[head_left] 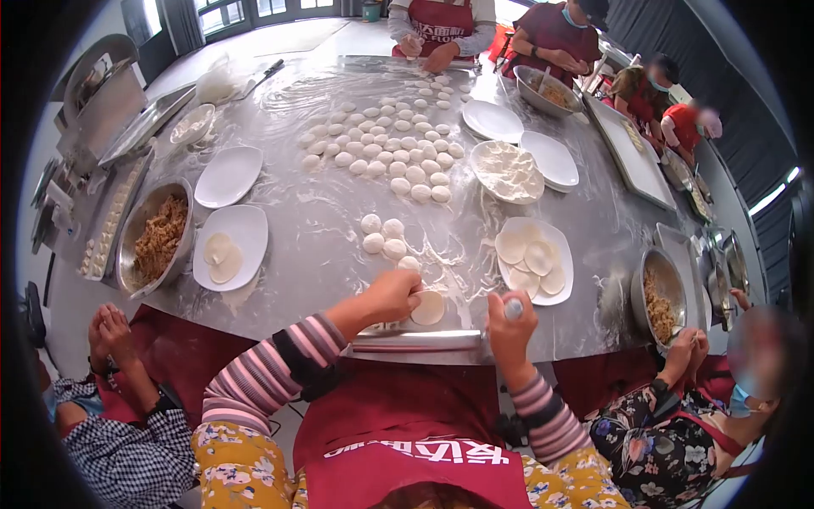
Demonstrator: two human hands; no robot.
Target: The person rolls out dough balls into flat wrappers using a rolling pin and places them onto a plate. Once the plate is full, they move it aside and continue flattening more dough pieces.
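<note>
My left hand [388, 297] is closed, its fingertips at the left edge of a flat round dough wrapper [428, 309] near the table's front edge. To its right, my right hand [511, 332] is wrapped round a rolling pin, whose pale rounded end [513, 309] shows above the fist; the rest is hidden. A shiny metal cylinder [415, 342] lies between my hands along the front edge. Beyond my left hand is a small group of dough balls [393, 228]. Several rolled wrappers [540, 257] rest on a white plate [560, 290] at the right.
Many dough balls [398, 157] cover the floured table's middle. A flour bowl [507, 172] sits behind the right plate. Filling bowls [178, 263] [644, 297] stand at both sides. A co-worker's hands [114, 335] are at left, another's [683, 352] at right; other people stand across the table.
</note>
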